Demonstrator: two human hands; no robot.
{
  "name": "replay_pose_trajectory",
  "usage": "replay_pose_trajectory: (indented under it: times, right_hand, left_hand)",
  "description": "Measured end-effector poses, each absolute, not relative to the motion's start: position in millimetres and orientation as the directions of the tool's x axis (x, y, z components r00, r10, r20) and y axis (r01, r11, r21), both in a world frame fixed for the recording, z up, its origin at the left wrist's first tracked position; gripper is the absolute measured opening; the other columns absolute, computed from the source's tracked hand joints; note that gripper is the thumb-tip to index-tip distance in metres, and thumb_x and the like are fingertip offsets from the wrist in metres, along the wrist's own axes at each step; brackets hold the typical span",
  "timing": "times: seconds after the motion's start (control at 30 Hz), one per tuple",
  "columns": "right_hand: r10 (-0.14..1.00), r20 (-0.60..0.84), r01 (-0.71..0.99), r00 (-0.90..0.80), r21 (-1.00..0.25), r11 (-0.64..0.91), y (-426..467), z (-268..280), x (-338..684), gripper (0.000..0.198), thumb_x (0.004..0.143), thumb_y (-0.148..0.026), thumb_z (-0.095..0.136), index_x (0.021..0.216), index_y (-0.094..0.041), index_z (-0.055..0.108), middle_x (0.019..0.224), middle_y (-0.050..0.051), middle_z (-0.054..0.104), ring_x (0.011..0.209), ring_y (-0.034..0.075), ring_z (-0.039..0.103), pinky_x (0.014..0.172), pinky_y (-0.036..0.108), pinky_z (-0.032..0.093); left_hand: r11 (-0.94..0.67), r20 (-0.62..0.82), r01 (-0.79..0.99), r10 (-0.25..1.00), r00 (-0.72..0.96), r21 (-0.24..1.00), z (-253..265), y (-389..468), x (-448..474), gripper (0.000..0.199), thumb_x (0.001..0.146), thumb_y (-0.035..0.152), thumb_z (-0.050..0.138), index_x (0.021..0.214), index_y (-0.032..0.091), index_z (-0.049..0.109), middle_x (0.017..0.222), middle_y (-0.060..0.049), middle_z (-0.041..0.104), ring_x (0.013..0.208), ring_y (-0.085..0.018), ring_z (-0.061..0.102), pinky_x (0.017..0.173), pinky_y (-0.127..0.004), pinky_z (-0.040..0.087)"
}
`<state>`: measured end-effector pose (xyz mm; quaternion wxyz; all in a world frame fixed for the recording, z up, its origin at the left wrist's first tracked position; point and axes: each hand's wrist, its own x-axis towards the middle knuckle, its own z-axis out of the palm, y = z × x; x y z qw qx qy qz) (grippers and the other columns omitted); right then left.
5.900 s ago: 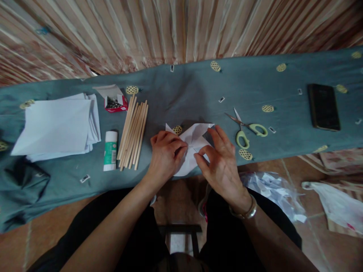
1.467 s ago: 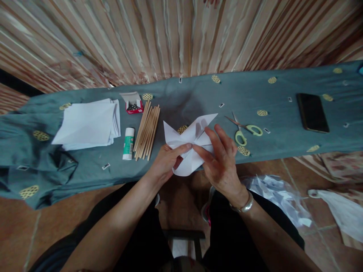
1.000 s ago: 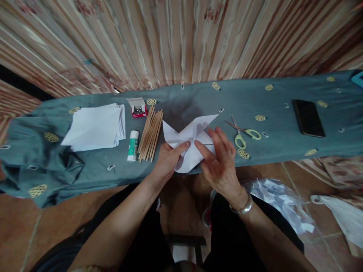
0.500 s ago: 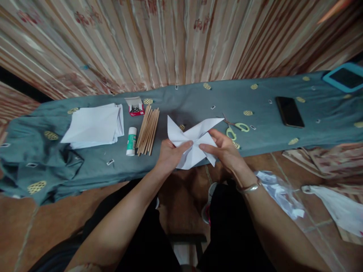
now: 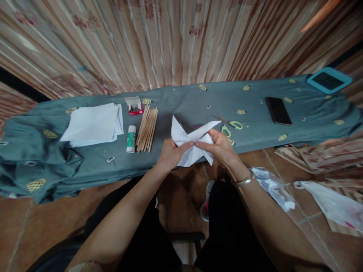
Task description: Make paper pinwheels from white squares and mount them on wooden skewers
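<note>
A white paper pinwheel (image 5: 189, 154) with folded, pointed blades is held over the near edge of the cloth-covered table. My left hand (image 5: 171, 154) grips its left side, thumb pressed at the centre. From the right, my right hand (image 5: 222, 147) pinches it, its thumb also on the middle and almost touching the other thumb. The fingers behind the paper are hidden. Just beyond my right hand lie green-handled scissors (image 5: 231, 125), blades apart. Left of the pinwheel is a bundle of thin wooden sticks (image 5: 147, 129), beside an upright glue stick (image 5: 131, 139).
A stack of white paper (image 5: 92, 124) lies at the left, near an opened small red box (image 5: 134, 107) of metal pieces. Farther right are a black phone (image 5: 278, 110) and a blue-framed tablet (image 5: 329, 80). Plastic bags (image 5: 273, 189) lie on the tiled floor.
My right thumb has slid inward to the pinwheel's centre, close to the left thumb. The camera view has shifted slightly to the right. Objects on the table stay in place.
</note>
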<state>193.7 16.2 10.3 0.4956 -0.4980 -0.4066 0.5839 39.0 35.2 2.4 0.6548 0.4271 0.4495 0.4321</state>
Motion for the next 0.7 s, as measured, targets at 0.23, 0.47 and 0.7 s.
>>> replay_pose_trajectory:
  times: [0.23,0.47,0.7]
  right_hand:
    - [0.975,-0.223,-0.163,0.003,-0.962,-0.219,17,13,192,0.048,0.051,-0.034,0.084,0.090,-0.020,0.061,0.080,0.001,0.072,0.067,0.017,0.065,0.066,0.033,0.054]
    - [0.966,-0.258,-0.203,-0.019,-0.945,-0.257,15,17,188,0.049,0.047,-0.035,0.086,0.088,-0.019,0.063,0.079,0.001,0.073,0.064,0.016,0.065,0.065,0.032,0.053]
    - [0.956,-0.285,-0.221,-0.076,-0.930,-0.295,13,18,189,0.044,0.050,-0.034,0.086,0.085,-0.019,0.064,0.074,0.000,0.072,0.062,0.015,0.064,0.062,0.031,0.053]
  left_hand:
    - [0.273,-0.224,-0.141,0.931,0.288,0.952,1,35,33,0.032,0.055,0.032,0.081,0.079,0.012,0.073,0.075,-0.004,0.073,0.064,-0.016,0.065,0.062,-0.027,0.051]
    - [0.275,-0.241,-0.089,0.929,0.282,0.957,2,36,28,0.031,0.055,0.031,0.080,0.079,0.012,0.073,0.077,-0.005,0.074,0.066,-0.018,0.066,0.063,-0.028,0.052]
    - [0.298,-0.258,-0.149,0.936,0.241,0.943,2,36,27,0.030,0.053,0.032,0.082,0.073,0.012,0.072,0.074,-0.005,0.073,0.064,-0.017,0.065,0.062,-0.028,0.051]
